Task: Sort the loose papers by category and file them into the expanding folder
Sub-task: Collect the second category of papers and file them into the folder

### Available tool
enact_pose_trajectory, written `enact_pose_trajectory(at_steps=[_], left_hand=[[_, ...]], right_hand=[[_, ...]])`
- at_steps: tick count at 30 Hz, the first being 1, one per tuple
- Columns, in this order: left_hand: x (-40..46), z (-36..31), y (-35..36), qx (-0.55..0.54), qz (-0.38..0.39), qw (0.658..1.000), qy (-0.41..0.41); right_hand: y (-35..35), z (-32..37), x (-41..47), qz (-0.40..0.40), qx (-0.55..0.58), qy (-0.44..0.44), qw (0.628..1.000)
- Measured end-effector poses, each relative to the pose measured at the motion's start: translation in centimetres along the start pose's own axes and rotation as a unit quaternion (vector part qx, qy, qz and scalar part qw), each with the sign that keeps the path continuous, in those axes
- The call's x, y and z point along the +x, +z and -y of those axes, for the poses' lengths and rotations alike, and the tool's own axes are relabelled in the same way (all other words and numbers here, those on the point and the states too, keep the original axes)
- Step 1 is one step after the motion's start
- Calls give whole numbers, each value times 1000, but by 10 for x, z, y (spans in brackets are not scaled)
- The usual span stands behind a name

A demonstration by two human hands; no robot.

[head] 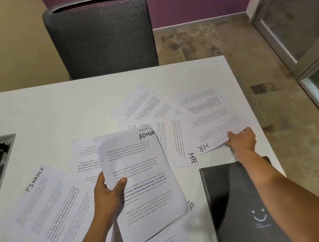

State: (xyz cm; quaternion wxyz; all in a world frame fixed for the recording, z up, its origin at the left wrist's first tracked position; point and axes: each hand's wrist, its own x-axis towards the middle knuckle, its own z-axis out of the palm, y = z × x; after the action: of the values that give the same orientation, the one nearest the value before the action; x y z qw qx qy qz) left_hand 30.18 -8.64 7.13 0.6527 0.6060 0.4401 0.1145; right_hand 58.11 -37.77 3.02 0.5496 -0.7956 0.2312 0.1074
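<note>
The worktop (47,110) is white and carries a scatter of printed papers, with a dark mesh chair (100,37) pushed up at its far edge. The black folder (242,202) lies closed and flat at the near right corner, under the right forearm. By the look of it, the sorting step is in hand and no filing has begun.

To the left lies a sheet headed FINANCE (48,205), flat and apart from the rest. In the middle, the left hand (106,197) holds up a small stack headed ADMIN (143,182), thumb on top and fingers curled beneath, the grip closed on the stack's left edge. More sheets lie under and behind it, some upside down to the viewer.

On the right, two HR sheets sit side by side. The right hand (242,140) reaches across the folder and pinches the near corner of the further-right HR sheet (215,130), the grip closed on it; the sheet looks barely lifted. The other HR sheet (178,140) lies just beside it, untouched.

The next move probably calls for drawing that sheet clear of its neighbours without dragging them, then pairing it with the other HR page.
</note>
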Motion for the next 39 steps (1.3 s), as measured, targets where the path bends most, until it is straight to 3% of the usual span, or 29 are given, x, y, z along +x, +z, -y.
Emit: enact_pose_trajectory(at_steps=[3,6,9,11,18,24,33,37,39], left_hand=[[-1,3,-3,-4,-3,1000,-1],[1,5,-3,-1,-4,1000,-8],[7,8,-4,-2,-4,1000,-23],[10,9,-5,-8,-1,1000,-29],[24,12,-5,-10,7,999,-39],[36,18,-5,-11,16,999,-44],[45,26,-4,-12,21,999,-41],[48,26,0,-15,24,999,-40],[48,26,0,-18,26,999,-43]], right_hand=[[11,-3,-1,1,-35,2,999],[20,-2,-5,-59,-119,-9,991],[33,1,-21,-132,-254,-74,955],[45,-3,-30,-132,-300,-137,935],[88,-3,-29,10,-296,-239,925],[118,32,-7,60,-333,-235,911],[150,58,17,135,-508,-220,822],[155,63,18,161,-504,-195,826],[155,64,18,176,-464,-173,851]])
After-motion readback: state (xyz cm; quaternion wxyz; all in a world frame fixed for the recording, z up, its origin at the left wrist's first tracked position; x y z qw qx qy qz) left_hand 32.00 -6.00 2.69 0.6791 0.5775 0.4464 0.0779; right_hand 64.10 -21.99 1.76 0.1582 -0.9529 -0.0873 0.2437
